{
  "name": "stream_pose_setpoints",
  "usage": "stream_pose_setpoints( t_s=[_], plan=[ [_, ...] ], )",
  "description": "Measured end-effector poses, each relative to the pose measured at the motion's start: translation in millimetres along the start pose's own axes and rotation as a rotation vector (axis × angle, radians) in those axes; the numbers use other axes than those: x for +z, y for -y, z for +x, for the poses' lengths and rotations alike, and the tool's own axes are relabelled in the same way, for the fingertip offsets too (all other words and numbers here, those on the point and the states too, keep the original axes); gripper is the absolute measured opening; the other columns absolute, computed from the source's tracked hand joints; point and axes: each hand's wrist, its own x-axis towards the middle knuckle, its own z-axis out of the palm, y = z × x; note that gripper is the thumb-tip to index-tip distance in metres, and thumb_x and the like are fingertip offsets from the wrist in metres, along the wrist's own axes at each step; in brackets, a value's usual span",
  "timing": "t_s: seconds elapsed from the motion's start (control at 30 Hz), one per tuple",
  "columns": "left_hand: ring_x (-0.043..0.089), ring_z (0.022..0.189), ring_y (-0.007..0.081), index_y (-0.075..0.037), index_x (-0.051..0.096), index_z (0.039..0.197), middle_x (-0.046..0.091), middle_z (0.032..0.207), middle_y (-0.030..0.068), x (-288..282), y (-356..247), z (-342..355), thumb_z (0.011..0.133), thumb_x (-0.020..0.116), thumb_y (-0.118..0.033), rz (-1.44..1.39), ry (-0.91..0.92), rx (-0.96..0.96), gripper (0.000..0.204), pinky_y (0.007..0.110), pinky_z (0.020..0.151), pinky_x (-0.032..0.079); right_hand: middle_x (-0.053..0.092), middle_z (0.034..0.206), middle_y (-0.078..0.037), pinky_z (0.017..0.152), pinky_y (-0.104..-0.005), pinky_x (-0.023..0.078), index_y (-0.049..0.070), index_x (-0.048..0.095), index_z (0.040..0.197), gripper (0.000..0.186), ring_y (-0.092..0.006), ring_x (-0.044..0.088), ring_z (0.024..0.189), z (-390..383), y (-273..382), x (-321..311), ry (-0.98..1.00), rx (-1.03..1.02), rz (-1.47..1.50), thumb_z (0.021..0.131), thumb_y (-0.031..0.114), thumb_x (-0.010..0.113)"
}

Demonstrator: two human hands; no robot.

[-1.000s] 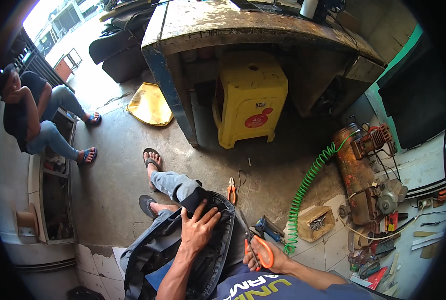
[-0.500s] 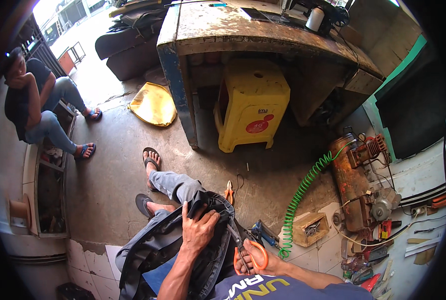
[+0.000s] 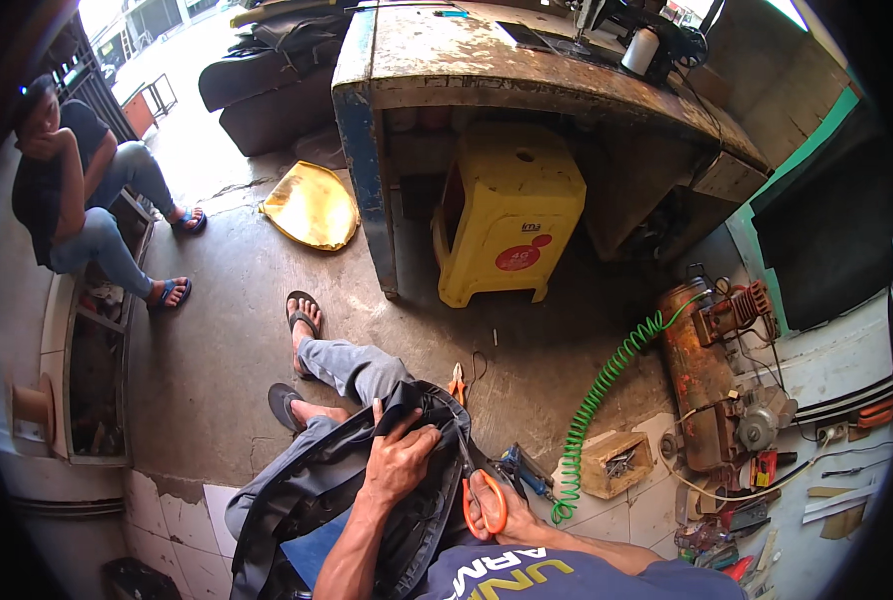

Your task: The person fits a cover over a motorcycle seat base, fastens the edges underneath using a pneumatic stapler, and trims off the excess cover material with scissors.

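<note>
Across my lap lies a long, black padded piece with a dark cover (image 3: 267, 530), its hollow underside turned up; it looks like a motorcycle seat. My left hand (image 3: 402, 465) is closed on a folded flap of the black cover (image 3: 399, 405) near its far end. In my right hand (image 3: 489, 500) is a pair of scissors (image 3: 501, 515) with orange handles, fingers through the loops. Its blades point away from me, against the cover's right edge; whether they bite into the material I cannot tell. A blue patch (image 3: 317, 548) shows inside the hollow.
Orange-handled pliers (image 3: 457, 384) lie on the floor just beyond the seat. A green coiled hose (image 3: 607, 390) runs to a rusty compressor (image 3: 695, 375) at right, near a wooden box (image 3: 617, 464). Ahead stand a worn workbench (image 3: 447, 65) and yellow stool (image 3: 517, 200). Someone sits (image 3: 77, 190) at left.
My right hand has brought the scissors slightly forward and left, with the blades now along the cover's edge and the handles closer together. The left hand still grips the flap, which stands higher.
</note>
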Motion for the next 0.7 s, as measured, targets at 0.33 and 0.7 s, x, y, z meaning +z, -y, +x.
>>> stream_pose_setpoints(
  t_s=[0.33,0.7],
  plan=[
    [0.07,0.094,0.0157,-0.017,0.077,0.099,0.075,0.089,-0.0023,-12.7,-20.3,-4.2,0.078,0.078,-0.012,-0.245,0.057,-0.103,0.021,0.059,0.119,0.022,0.055,0.074,-0.003,0.049,-0.0242,0.047,0.005,0.054,0.101,0.056,-0.011,0.053,0.054,-1.9,3.1,-22.7,0.095,0.016,0.117,0.099,0.061,0.052],
    [0.072,0.097,0.0174,-0.016,0.081,0.101,0.076,0.09,0.0023,-7.3,-59.8,-19.5,0.082,0.08,-0.016,-0.537,0.024,-0.319,0.019,0.057,0.124,0.006,0.052,0.07,-0.001,0.048,-0.0256,0.046,0.006,0.054,0.099,0.06,-0.0106,0.049,0.05,-4.3,13.0,-41.0,0.125,0.132,0.167,0.096,0.066,0.052]
  ],
)
